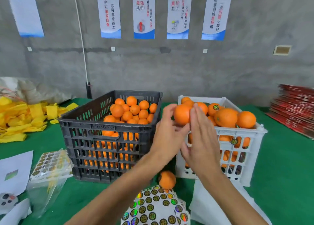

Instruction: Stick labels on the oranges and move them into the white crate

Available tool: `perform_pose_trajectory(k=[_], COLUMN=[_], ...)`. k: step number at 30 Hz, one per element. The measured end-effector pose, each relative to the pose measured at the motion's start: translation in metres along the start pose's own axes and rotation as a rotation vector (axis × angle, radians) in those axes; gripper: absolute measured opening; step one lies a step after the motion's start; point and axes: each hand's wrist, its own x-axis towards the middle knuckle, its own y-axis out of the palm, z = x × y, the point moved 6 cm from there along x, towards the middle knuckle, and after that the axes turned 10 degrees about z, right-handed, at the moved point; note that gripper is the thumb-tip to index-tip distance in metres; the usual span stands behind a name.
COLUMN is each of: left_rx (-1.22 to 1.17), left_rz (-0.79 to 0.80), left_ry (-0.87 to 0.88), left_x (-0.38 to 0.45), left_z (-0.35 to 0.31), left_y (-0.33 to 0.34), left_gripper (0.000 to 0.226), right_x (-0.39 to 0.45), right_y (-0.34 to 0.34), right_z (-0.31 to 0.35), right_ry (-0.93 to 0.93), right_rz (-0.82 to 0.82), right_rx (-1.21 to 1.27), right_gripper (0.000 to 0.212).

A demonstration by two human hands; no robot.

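My left hand (167, 133) grips an orange (181, 114), held up between the two crates. My right hand (198, 140) has straight fingers pressed flat against the orange's right side. The black crate (108, 129) on the left is full of unlabelled oranges (131, 111). Piled high in the white crate (246, 140) on the right are oranges (226, 117), some showing dark round labels. A sheet of round labels (156, 206) lies at the near edge below my arms. One loose orange (167, 179) sits on the green table (280, 173) just beyond that sheet.
More label sheets in a clear bag (51, 163) lie left of the black crate. Yellow foam pieces (22, 119) are heaped at the far left. Red flat cartons (295, 106) are stacked at the far right. White paper (15, 172) lies near left.
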Motion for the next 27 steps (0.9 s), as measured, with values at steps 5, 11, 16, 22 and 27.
perform_pose_trajectory(k=[5,11,16,22,27], left_rx=[0.176,0.430,0.660,0.883,1.113], left_rz=[0.103,0.362,0.318,0.333,0.648], left_ry=[-0.071,-0.175,-0.116,-0.337,-0.663], left_x=[0.113,0.152,0.146,0.132,0.111], left_z=[-0.029,-0.006,-0.001,0.050,0.120], left_y=[0.049,0.054,-0.005,-0.096,-0.133], left_gripper=[0.063,0.067,0.056,0.027,0.052], right_x=[0.070,0.101,0.122,0.153,0.157], right_y=[-0.015,-0.018,-0.010,0.071,0.138], right_z=[-0.056,-0.098,-0.041,0.024,0.042], right_ry=[0.367,0.547,0.237,0.269,0.271], right_rz=[0.120,0.420,0.327,0.612,0.862], right_rx=[-0.153,-0.286,-0.124,0.303,0.250], right_gripper=[0.096,0.073,0.047,0.026,0.032])
